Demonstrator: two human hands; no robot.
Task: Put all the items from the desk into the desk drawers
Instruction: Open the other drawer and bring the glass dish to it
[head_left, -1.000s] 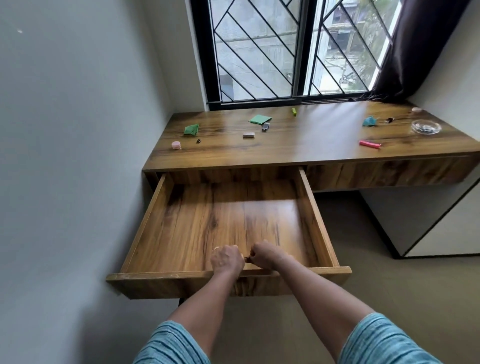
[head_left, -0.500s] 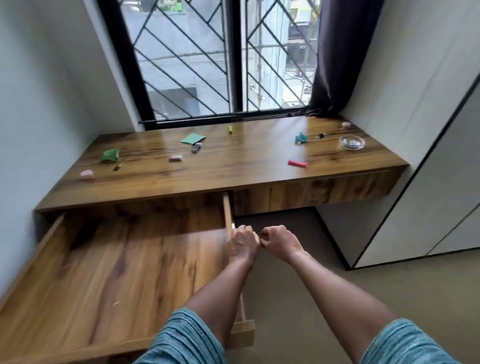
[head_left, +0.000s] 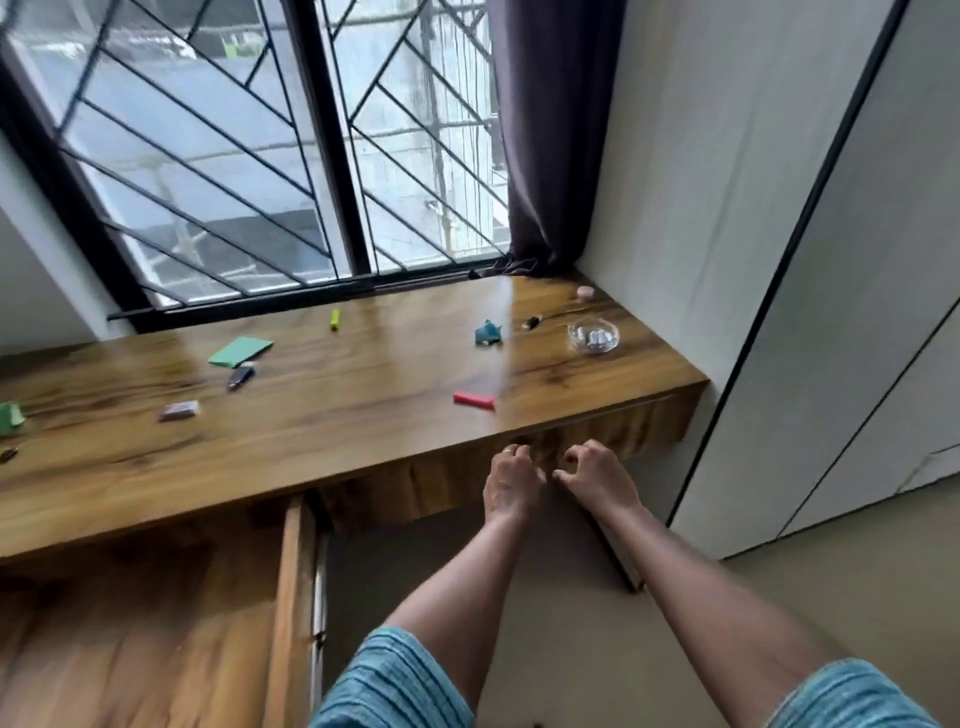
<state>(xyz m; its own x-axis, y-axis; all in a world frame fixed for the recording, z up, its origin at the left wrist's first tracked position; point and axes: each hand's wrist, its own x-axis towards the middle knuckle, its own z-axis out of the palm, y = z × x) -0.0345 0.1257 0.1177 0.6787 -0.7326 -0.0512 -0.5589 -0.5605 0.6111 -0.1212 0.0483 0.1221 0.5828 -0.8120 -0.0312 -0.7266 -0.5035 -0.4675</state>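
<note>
The left hand (head_left: 511, 480) and the right hand (head_left: 597, 473) sit side by side, almost touching, against the closed right drawer front (head_left: 652, 422), just under the tabletop (head_left: 322, 431) lip. Both hands have their fingers curled up toward the front's top edge. The blur hides whether the fingertips hook onto that edge, so I cannot tell if either hand grips it. Both forearms are bare, with striped blue sleeves (head_left: 395, 686) at the bottom of the view.

To the left the other drawer (head_left: 293, 597) stands pulled well out, its wooden floor showing.

All the items lie on the tabletop. Nearest the hands is a pink bar (head_left: 474, 399), close to the front edge. Behind it are a crumpled teal piece (head_left: 488, 332), a small dark clip (head_left: 532, 322), a glass dish (head_left: 594, 336) with pale bits inside, and a pink round thing (head_left: 586, 293) in the far corner. Further left lie a yellow-green marker (head_left: 335, 319) near the window, a green card (head_left: 240, 352), a dark small object (head_left: 240, 376) just beside it, a greyish eraser (head_left: 178, 410), and a green piece (head_left: 9, 417) at the frame's edge.

A dark curtain (head_left: 550, 130) hangs above the far right corner.
</note>
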